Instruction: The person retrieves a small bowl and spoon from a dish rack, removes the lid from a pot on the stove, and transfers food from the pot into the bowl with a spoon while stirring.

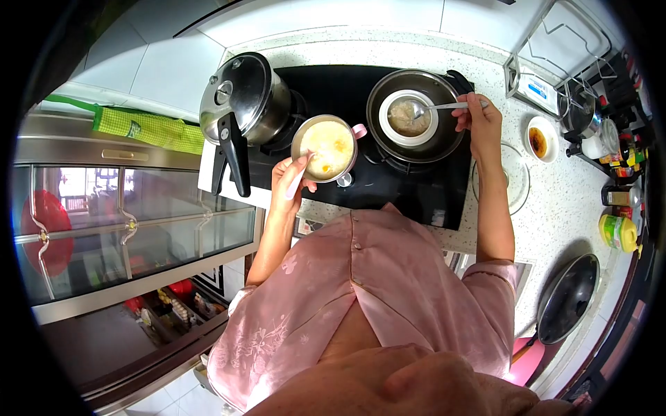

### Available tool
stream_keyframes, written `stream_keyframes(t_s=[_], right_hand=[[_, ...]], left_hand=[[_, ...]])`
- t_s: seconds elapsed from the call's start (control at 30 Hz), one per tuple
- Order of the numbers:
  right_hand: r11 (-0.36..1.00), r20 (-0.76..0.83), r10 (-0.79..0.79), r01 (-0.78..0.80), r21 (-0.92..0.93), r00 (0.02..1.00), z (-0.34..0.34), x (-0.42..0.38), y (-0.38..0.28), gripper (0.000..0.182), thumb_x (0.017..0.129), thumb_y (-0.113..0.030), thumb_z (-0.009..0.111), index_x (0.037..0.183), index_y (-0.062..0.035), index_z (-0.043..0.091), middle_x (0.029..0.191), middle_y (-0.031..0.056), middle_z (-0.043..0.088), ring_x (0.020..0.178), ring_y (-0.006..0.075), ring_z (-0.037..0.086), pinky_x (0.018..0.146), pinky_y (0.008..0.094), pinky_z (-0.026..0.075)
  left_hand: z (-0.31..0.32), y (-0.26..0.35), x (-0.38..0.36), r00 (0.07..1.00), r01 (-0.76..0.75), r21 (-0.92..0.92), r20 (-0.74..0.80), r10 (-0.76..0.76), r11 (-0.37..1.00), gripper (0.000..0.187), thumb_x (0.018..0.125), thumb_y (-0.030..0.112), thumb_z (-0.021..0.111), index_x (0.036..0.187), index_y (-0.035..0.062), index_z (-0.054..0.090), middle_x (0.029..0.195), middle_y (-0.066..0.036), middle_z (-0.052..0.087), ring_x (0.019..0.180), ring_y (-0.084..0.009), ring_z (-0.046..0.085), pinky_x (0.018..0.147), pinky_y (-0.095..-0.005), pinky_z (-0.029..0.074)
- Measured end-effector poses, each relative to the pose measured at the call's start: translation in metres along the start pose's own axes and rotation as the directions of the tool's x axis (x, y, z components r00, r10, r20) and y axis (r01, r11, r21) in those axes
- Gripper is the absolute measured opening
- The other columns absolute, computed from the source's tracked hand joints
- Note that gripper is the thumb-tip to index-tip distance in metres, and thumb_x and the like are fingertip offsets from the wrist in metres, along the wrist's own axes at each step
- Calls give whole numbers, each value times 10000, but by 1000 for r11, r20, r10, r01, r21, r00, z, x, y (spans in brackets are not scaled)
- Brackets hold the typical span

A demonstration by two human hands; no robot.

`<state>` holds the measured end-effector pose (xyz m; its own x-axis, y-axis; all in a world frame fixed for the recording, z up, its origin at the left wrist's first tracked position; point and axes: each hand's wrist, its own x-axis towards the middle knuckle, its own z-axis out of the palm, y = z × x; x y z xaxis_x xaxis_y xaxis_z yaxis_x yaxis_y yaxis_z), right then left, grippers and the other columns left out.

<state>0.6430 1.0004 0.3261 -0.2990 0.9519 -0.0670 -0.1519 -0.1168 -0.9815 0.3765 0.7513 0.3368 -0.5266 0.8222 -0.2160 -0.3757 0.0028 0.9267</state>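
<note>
My left hand (290, 179) is closed around a pale pink utensil handle (295, 182), its upper end dipping into a round bowl (297, 142) with a pink side handle. Yellowish-white, egg-like food (326, 145) fills that bowl; the utensil's head is hidden. My right hand (480, 118) grips a metal spoon (444, 107) near its end. The spoon's tip rests in a white bowl (406, 141) of pale, grainy food. This white bowl stands inside a dark pan (444, 142) on the hob's right burner.
A pressure cooker (243, 97) occupies the left of the black hob (416, 197). On the right counter are a glass lid (517, 179), a small bowl with brown sauce (548, 149), a wok (570, 298) and a yellow bottle (617, 234). A glass-fronted cabinet (152, 222) stands left.
</note>
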Motion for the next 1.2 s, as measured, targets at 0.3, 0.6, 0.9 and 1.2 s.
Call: stream_keyframes(t_s=[0.3, 0.6, 0.9, 1.2], right_hand=[[996, -47, -89, 90, 23, 995, 0, -11, -2, 257, 927, -216, 504, 909, 14, 616, 670, 69, 609, 529, 76, 501, 465, 213, 439], [996, -86, -82, 85, 33, 993, 0, -16, -5, 270, 922, -242, 519, 859, 4, 609, 641, 79, 607, 491, 76, 500, 438, 211, 436], [995, -84, -81, 76, -64, 993, 6, -16, -2, 250, 918, -239, 523, 834, -20, 610, 632, 69, 609, 454, 74, 489, 424, 197, 424], [645, 109, -468, 424, -636, 877, 30, -27, -1, 171, 896, -150, 531, 811, -16, 595, 641, 80, 618, 573, 131, 630, 494, 252, 451]], left_hand=[[-1, -1, -1, 1000, -3, -1, 0, 3, 1000, 260, 827, 177, 595, 896, -70, 640, 748, -117, 652, 422, -132, 550, 379, -206, 453], [-3, -1, -2, 1000, -4, -17, -2, 4, 1000, 254, 826, 170, 596, 901, -69, 640, 762, -122, 653, 433, -133, 554, 374, -208, 458], [-3, -1, -2, 1000, 0, -3, 2, 0, 1000, 262, 826, 183, 601, 894, -68, 638, 754, -121, 652, 431, -135, 558, 377, -213, 468], [0, 0, -1, 1000, -1, -11, -22, 1, 1000, 270, 830, 188, 600, 909, -68, 636, 765, -124, 654, 438, -137, 564, 380, -216, 475]])
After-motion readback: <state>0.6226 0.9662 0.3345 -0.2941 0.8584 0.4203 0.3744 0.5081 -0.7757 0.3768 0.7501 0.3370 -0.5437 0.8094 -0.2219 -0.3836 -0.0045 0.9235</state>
